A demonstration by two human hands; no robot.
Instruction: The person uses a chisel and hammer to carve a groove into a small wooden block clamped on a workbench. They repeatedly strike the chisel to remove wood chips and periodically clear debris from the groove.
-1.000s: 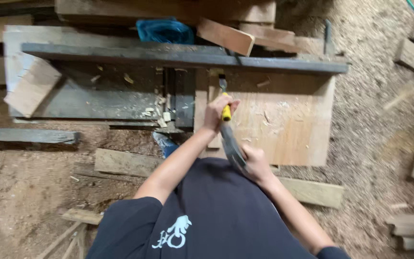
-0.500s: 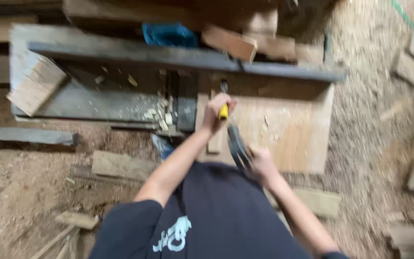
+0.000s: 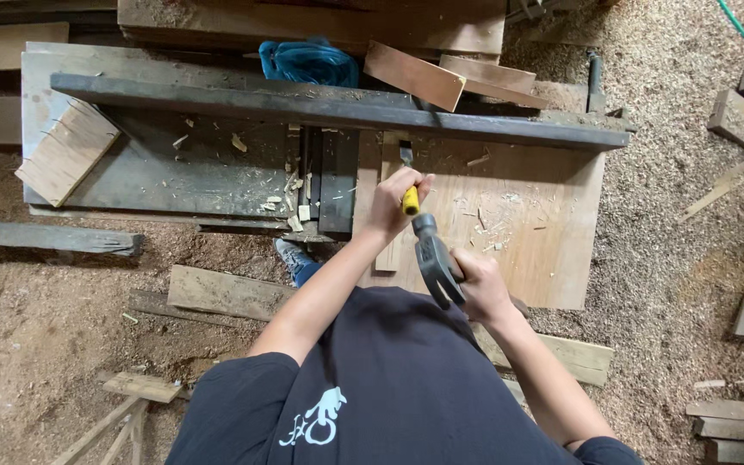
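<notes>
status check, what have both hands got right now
Left hand gripping yellow-handled chisel, blade on plywood board. Right hand holds hammer, head at chisel butt. Wood chips around.

Chisel on board; hammer just behind chisel.

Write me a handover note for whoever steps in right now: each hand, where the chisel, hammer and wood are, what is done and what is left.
Left hand: closed around the yellow-handled chisel, blade tip down on the wooden board near the long dark beam.
Right hand: closed on the hammer, its head at the chisel's butt end; contact cannot be told.
Done: chips lie scattered on the dark plank and the board, so some cutting has happened.
Left: the depth of the cut is hidden by the left hand, so check it before striking on.
</notes>
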